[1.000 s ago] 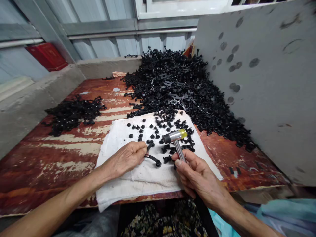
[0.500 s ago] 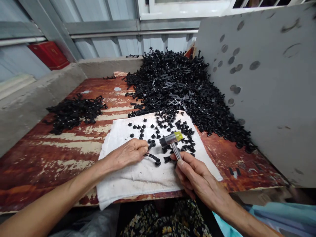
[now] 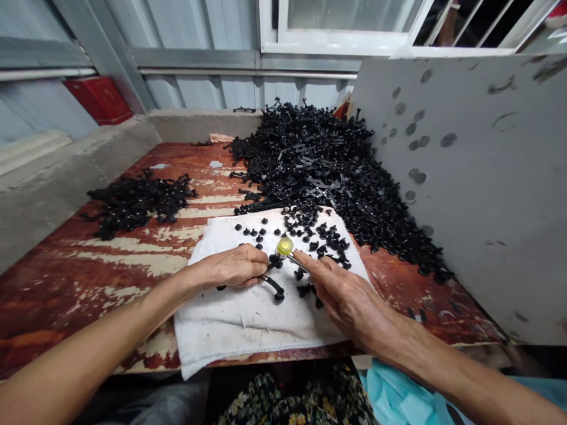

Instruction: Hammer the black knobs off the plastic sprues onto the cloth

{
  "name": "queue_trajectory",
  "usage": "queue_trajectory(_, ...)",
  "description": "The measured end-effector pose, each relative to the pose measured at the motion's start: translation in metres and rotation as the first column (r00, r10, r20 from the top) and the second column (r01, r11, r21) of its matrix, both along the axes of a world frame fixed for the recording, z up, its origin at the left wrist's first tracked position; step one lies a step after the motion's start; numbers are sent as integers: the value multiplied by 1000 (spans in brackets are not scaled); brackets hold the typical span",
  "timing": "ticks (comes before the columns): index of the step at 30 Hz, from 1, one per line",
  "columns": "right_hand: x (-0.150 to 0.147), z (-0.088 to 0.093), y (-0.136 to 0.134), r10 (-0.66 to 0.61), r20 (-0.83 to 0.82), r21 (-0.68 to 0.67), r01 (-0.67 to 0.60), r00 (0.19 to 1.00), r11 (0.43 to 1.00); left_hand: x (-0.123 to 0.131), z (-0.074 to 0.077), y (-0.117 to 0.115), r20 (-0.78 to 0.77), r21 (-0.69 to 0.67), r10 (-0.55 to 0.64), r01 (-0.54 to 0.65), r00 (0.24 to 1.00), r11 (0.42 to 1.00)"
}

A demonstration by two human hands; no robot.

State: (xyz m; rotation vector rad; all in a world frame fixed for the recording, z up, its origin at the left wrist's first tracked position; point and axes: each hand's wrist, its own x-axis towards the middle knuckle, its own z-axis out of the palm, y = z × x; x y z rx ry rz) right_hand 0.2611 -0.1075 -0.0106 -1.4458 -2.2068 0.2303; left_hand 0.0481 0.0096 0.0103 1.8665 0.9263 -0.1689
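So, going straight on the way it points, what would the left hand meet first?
Probably the yellow-ended hammer, which shows just right of the left hand; depth is unclear in this view.

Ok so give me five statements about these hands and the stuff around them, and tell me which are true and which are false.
1. The right hand holds a hammer with a yellow end. True.
2. The left hand holds nothing. False: the left hand holds a thin black strip.
3. Small black pieces lie on the cloth. True.
4. The larger black heap lies left of the smaller black heap. False: it lies to the right.
5. The cloth is dark blue. False: the cloth is white.
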Motion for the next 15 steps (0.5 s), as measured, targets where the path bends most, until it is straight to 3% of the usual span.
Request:
queue_trajectory(5, -1, 6, -1, 50, -196, 188, -12, 979, 982, 1, -5, -1, 44, -21, -10, 11, 999, 1000)
queue_trajectory(10, 1, 7, 1, 45, -2, 61, -44, 999, 997, 0, -11, -3, 21, -7, 26, -26, 999, 1000)
queue_trajectory(13, 2, 10, -1, 34, -181, 142, -8, 983, 990, 0, -12, -4, 23, 10, 11, -12, 1000, 1000)
queue_trajectory(15, 3, 10, -2, 31, -179, 116, -10, 983, 993, 0, -11, -4, 29, 4, 4, -4, 1000, 1000)
